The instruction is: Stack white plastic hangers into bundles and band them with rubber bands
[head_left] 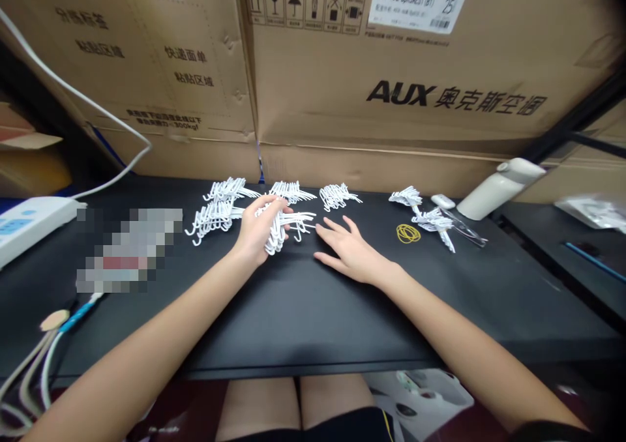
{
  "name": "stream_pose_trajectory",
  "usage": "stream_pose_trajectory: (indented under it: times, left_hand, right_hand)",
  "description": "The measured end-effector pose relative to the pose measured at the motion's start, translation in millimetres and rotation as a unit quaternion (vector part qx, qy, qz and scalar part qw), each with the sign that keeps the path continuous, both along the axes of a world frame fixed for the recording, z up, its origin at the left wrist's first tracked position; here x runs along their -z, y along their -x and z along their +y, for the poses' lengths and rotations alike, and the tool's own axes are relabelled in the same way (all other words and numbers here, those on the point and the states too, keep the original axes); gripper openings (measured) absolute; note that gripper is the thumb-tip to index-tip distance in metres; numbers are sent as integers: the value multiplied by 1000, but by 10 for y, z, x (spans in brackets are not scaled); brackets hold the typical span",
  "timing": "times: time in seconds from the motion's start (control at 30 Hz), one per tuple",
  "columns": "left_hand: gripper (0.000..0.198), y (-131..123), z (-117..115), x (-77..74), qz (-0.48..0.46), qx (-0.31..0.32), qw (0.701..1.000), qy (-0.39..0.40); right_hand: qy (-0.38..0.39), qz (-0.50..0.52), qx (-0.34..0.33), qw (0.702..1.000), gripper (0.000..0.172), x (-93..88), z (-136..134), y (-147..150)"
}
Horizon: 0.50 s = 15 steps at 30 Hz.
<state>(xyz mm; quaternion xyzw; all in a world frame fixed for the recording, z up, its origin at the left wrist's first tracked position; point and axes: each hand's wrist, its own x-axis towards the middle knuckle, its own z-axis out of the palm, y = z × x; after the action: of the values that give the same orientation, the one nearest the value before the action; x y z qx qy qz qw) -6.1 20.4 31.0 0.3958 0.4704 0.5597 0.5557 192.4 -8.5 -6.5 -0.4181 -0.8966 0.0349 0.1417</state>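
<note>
The left hand [258, 228] is curled round a bundle of thin white hooks [275, 236], glossy and smooth, their bent ends crowding out below the fingers and their straight stems fanning to the right; it sits over the middle-left of the bench [313, 318], in front of the back row. The right hand [351, 251] grasps nothing, its fingers spread and slightly bent, just beside the stem ends. The bench top is matt black and flat, with a straight front edge. Similar white pieces lie in loose, ribbed heaps: a rear-left heap [229, 188] with a front-left heap [214, 217] before it, a centre heap [292, 191] partly behind the left hand, and another heap [336, 196] farther right. Well to the right, two tighter clusters [434, 220] lie close together, beside thin yellow loops [407, 233], a small rounded white case [443, 201] and a clear, shiny plastic piece [467, 227]. A smooth off-white bottle [499, 189] leans at the rear right. Brown corrugated cartons [313, 96], printed in black, wall off the back. At left, a white power strip [36, 227] with its cable and a pixelated, unreadable object [130, 250] take up that end.
</note>
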Motion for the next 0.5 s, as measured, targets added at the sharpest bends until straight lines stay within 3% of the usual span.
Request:
stream_pose_trajectory:
  times: [0.2,0.33,0.4,0.5]
  left_hand:
    - [25,-2,-13,9,17,20,1000,2]
    - [25,-36,-61,3,75,46,996,-24]
    - [25,-55,-88,12,106,69,991,-36]
    - [26,-72,-113,40,137,102,984,-55]
  right_hand:
    - [-30,99,95,990,12,14,158,-251]
    - [22,197,137,971,9,1,233,-358]
    - [84,279,158,943,9,-40,245,-394]
    - [204,416,176,868,21,-146,240,-433]
